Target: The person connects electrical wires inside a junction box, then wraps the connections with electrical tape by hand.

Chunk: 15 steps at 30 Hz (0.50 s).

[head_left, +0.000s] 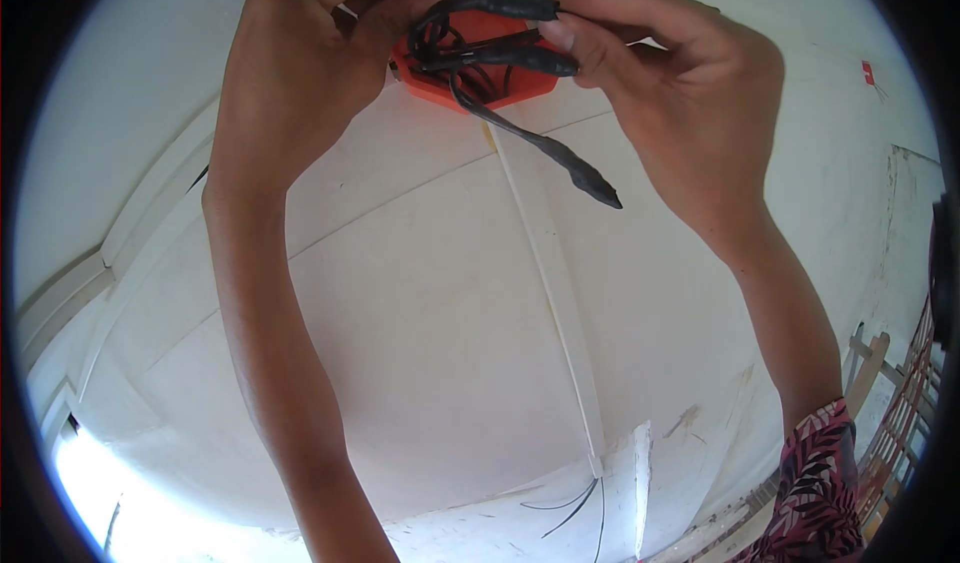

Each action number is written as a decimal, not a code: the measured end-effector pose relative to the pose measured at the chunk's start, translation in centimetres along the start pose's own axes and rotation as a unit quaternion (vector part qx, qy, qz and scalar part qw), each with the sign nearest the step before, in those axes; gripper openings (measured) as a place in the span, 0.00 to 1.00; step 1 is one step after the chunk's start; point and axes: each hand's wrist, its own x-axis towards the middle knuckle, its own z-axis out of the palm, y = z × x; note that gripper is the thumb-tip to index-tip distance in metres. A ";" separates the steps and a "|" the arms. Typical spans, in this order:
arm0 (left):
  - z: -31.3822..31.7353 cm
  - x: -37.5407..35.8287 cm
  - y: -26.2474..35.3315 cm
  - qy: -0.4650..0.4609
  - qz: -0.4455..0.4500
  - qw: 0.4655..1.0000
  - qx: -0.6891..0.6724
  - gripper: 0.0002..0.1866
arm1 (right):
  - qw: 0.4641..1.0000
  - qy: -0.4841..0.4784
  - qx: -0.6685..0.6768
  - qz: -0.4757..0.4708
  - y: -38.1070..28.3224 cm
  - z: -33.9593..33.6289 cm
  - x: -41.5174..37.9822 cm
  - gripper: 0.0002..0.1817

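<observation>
Overhead, an open orange junction box (437, 91) holds several black wires (455, 61) with ends wrapped in black tape. My right hand (690, 83) pinches the end of the upper taped wire (505, 3) between thumb and index finger. A second taped wire end (530, 60) lies just below, close to the thumb. My left hand (310, 63) is closed around the bent wires at the left side of the box; its fingertips are partly hidden. A third taped wire end (585, 178) hangs free below the box, pointing down to the right.
White panels (430, 263) surround the box, with a pale trunking strip (550, 283) running away from it. Loose thin wires (575, 513) stick out at the strip's far end. A red-brown lattice (900, 413) stands at lower right, and bright light enters at lower left.
</observation>
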 end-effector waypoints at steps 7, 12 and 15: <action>-0.8 1.7 0.6 -0.049 -0.049 0.997 0.028 0.12 | 0.996 -0.046 -0.056 -0.047 1.7 0.1 0.1 0.11; -0.1 1.2 1.3 -0.016 -0.040 0.997 0.060 0.11 | 0.967 0.003 -0.194 -0.165 2.3 -0.2 0.9 0.10; 0.3 1.1 2.3 -0.010 -0.030 0.995 0.097 0.10 | 0.980 -0.023 -0.185 -0.068 2.1 -0.8 1.3 0.13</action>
